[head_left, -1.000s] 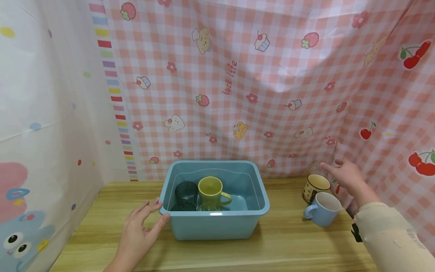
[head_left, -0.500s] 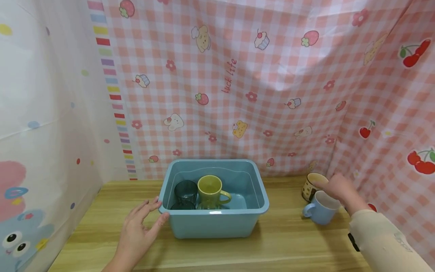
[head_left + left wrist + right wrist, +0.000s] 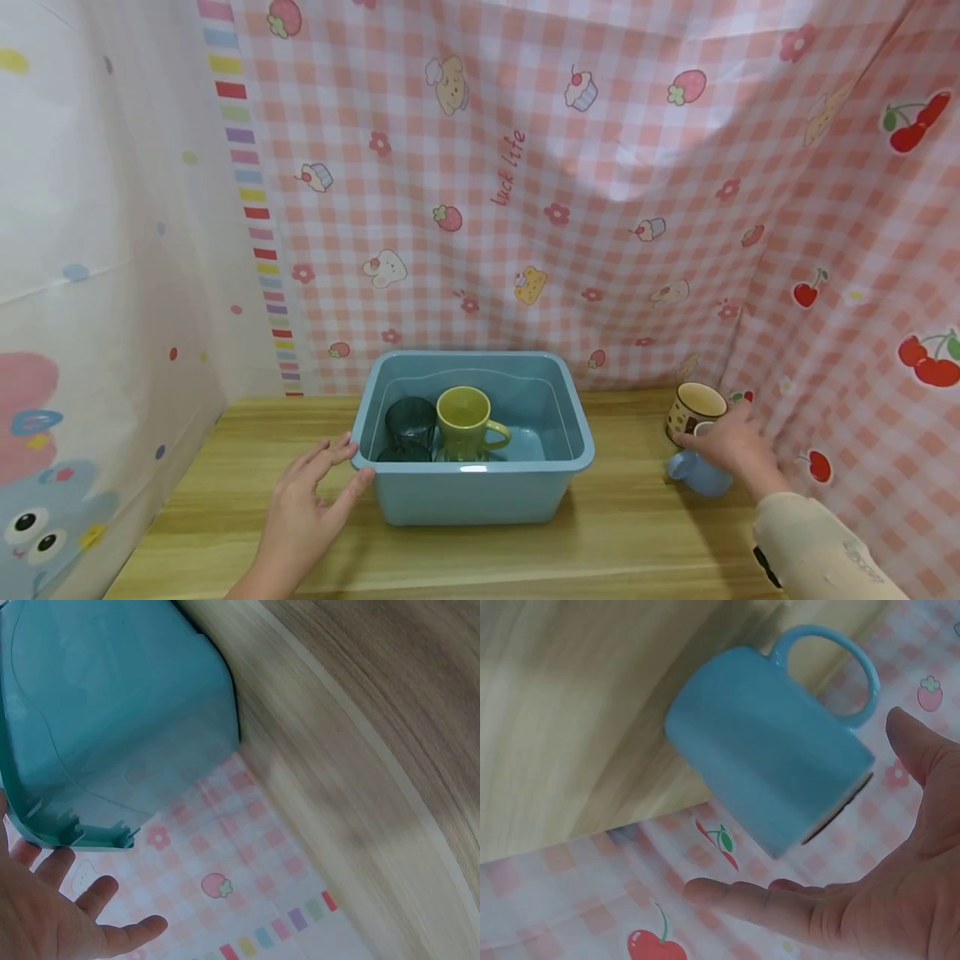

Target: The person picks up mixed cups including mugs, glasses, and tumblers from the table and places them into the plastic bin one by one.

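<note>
A light blue mug (image 3: 705, 478) stands upright on the table at the right, its handle toward the left. My right hand (image 3: 733, 446) is over its rim and far side; in the right wrist view, thumb and fingers (image 3: 742, 904) are spread around the mug (image 3: 769, 742) with gaps between. Just behind it stands a cream mug with dark spots (image 3: 693, 407). At the left, my left hand (image 3: 311, 504) touches the corner rim of a blue plastic tub (image 3: 480, 500), fingers spread. Inside the tub are a yellow-green mug (image 3: 462, 421) and dark glass cups (image 3: 411, 421).
The wooden table (image 3: 637, 542) runs up to a pink checked cloth (image 3: 480, 250) at the back, which also hangs close by on the right. A white patterned cloth (image 3: 135, 208) hangs on the left.
My right hand has come from beyond the spotted mug toward me, down to the light blue mug. The left hand stays at the tub's corner.
</note>
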{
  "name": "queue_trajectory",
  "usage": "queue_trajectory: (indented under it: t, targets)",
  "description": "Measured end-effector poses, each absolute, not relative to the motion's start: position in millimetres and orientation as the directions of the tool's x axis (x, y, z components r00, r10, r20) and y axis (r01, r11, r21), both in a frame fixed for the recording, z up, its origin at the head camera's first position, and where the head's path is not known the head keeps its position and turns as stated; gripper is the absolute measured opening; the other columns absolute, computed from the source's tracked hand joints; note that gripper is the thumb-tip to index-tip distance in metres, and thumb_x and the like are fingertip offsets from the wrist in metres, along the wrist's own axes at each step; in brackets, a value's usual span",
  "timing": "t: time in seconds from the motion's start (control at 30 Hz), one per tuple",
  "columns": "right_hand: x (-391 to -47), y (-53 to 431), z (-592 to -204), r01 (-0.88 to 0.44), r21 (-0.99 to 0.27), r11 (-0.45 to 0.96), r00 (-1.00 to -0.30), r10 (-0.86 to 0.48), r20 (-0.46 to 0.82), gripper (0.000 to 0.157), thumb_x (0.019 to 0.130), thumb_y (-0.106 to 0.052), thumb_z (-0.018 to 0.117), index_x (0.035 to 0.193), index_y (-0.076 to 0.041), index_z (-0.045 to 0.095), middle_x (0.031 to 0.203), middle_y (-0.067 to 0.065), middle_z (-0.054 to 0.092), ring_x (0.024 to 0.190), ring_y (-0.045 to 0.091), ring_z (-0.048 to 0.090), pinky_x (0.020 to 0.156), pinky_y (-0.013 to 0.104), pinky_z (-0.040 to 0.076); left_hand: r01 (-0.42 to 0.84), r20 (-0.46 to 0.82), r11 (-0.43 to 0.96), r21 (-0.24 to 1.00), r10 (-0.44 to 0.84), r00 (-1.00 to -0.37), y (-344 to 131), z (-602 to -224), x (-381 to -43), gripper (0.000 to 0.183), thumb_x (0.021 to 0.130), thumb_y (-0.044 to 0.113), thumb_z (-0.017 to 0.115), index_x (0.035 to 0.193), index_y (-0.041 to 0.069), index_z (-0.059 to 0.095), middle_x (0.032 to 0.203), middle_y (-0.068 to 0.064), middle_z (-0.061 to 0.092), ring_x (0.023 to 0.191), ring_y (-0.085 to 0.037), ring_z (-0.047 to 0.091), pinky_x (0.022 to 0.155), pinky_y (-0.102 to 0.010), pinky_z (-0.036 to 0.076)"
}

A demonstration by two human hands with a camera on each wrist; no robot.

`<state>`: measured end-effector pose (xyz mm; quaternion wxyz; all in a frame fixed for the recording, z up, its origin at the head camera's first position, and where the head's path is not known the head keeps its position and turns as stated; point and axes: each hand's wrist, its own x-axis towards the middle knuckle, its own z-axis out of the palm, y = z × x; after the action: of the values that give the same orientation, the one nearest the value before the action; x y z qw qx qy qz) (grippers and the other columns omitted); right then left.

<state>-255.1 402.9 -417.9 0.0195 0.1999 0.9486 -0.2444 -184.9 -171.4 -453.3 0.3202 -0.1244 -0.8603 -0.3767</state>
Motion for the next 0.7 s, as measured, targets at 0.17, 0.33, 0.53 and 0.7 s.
queue_trajectory:
  t: [0.17,0.33,0.53,0.7]
  targets:
    - [-252.7,402.6,-428.0,0.416,-0.448,0.791,-0.907,0.397,-0.141,0.149,0.084,-0.064,0.083,0.156,0.018,-0.018,0.148,0.059,0.017,0.131,0.076,0.030,0.106,0.082,0.037,0.448,0.636,0.682,0.577,-0.031,-0.771,-171.5,-453.4,-184.1,0.037,0.087,0.022,0.090,0.121,0.010,0.079,0.136,-0.009,0.076,0.126,-0.053,0.066,0.103,-0.079,0.045]
    - [-253.5,401.1,-434.4,0.436,-0.477,0.763,-0.895,0.425,-0.136,0.148,0.086,-0.058,0.083,0.157,0.013,-0.026,0.152,0.057,0.014,0.133,0.077,0.027,0.107,0.084,0.035,0.440,0.627,0.684,0.582,-0.034,-0.778,-171.7,-453.4,-183.8,0.037,0.088,0.022,0.089,0.121,0.009,0.079,0.136,-0.008,0.076,0.127,-0.053,0.066,0.104,-0.079,0.045]
    - [-249.2,399.7,-436.5,0.456,-0.506,0.733,-0.881,0.451,-0.141,0.145,0.084,-0.050,0.086,0.157,0.014,-0.022,0.150,0.056,0.018,0.132,0.076,0.030,0.109,0.081,0.036,0.451,0.643,0.688,0.568,-0.029,-0.765,-172.0,-454.6,-184.6,0.037,0.087,0.023,0.090,0.120,0.010,0.080,0.135,-0.008,0.076,0.125,-0.053,0.067,0.102,-0.079,0.046]
    - [-240.8,404.5,-436.1,0.454,-0.512,0.729,-0.884,0.443,-0.153,0.139,0.084,-0.050,0.085,0.153,0.023,-0.011,0.142,0.058,0.022,0.128,0.074,0.034,0.108,0.078,0.039,0.452,0.643,0.685,0.571,-0.031,-0.765,-172.2,-454.7,-184.8,0.037,0.087,0.022,0.090,0.120,0.010,0.080,0.135,-0.008,0.076,0.125,-0.052,0.068,0.103,-0.079,0.046]
